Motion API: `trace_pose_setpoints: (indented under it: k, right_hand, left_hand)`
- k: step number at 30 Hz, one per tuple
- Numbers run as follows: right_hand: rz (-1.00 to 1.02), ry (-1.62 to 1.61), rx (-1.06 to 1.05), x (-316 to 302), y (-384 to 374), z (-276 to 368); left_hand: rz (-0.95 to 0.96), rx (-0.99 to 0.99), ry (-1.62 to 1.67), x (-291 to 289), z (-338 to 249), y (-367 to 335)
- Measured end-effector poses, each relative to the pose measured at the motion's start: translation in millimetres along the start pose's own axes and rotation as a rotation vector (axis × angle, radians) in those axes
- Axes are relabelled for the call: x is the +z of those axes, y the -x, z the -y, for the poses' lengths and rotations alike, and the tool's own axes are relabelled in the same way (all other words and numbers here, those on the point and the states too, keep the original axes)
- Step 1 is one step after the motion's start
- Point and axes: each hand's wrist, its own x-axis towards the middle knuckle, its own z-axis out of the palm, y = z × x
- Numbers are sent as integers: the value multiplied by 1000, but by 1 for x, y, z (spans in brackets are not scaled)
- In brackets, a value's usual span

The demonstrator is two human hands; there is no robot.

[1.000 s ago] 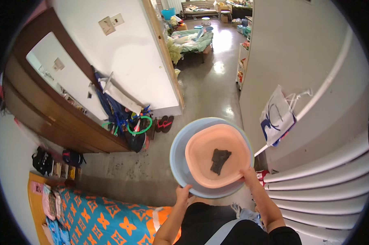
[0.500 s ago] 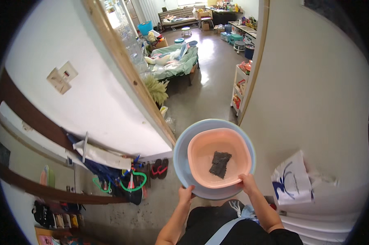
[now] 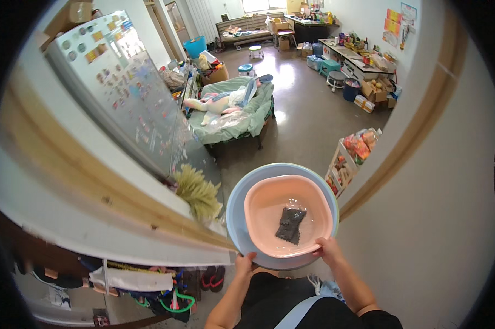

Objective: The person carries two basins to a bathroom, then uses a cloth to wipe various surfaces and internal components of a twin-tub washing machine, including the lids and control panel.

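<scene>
**Nested and lifted; set-down not yet done**

Left hand [image 3: 246, 263] pinches near-left rim of blue basin [image 3: 237, 219]. Right hand [image 3: 328, 251] pinches near-right corner of peach basin [image 3: 259, 219]; can't tell if blue too. Dark grey cloth [image 3: 290, 226] lies around peach basin's middle. My read: loading done, set-down left.

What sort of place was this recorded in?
Most likely someone's home: a fridge stands at the left, what looks like a green-covered cot is just beyond, and red-strapped slippers lie near the person.
</scene>
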Motion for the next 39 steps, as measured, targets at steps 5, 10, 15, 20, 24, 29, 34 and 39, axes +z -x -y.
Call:
trace_pose_setpoints:
  k: [5,10,15,20,24,29,34,39]
  right_hand:
    - [-8,-32,16,40,-137,62]
    - [-124,-81,-20,83,-250,159]
    - [-141,-131,-42,106,-359,258]
    - [-137,-76,-74,115,-498,350]
    - [-98,-45,-115,121,-604,443]
    - [-98,13,-67,128,-729,552]
    - [-68,-84,-103,136,-874,640]
    - [-105,-31,-66,150,-1008,737]
  left_hand:
    - [-38,2,-31,70,-70,-138]
    - [26,-32,-93,167,-175,-242]
    - [4,-75,-126,275,-263,-354]
    - [31,-60,-88,378,-320,-474]
    - [53,-23,-175,462,-379,-557]
    - [28,-57,-78,572,-448,-643]
    - [43,-56,0,676,-503,-762]
    - [61,-52,-20,783,-570,-886]
